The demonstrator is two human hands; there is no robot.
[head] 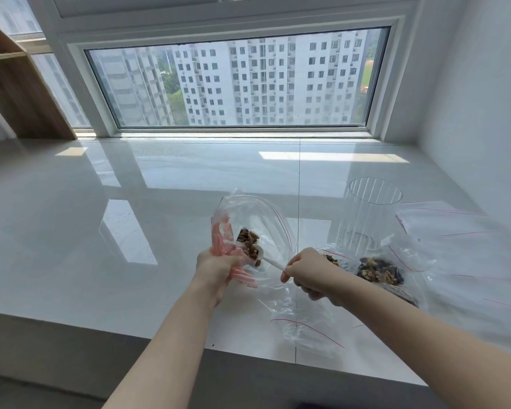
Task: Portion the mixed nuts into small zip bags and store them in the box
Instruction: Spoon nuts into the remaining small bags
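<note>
- Near edge: empty zip bags (304, 326) lie flat on the glossy white surface (130, 231), just in front of the right forearm.
- Right hand (309, 274): fingers curled round the handle of a white spoon (273, 263). The handle's long axis runs from this hand up and to the left, into the mouth of the bag held by the other hand.
- Left hand (219, 267): fingers grip the small zip bag (254, 228) at its lower left side and hold the mouth open, facing right toward the spoon.
- Spoon bowl: inside the bag, loaded with mixed nuts (248, 242). Whether any nuts have already left the bowl cannot be told through the plastic.
- Key relation: the bag's bottom lies left of and beyond the spoon tip, so emptying the load likely calls for a roll of the right wrist, not further reach.
- Right of the right hand: the supply bag of nuts (379, 273) lies open on the surface, close to that hand.
- Behind the supply: a clear ribbed container (366, 214) stands upright, apparently empty; further zip bags (455, 228) lie to its right.
- Far: the window (233, 81).
</note>
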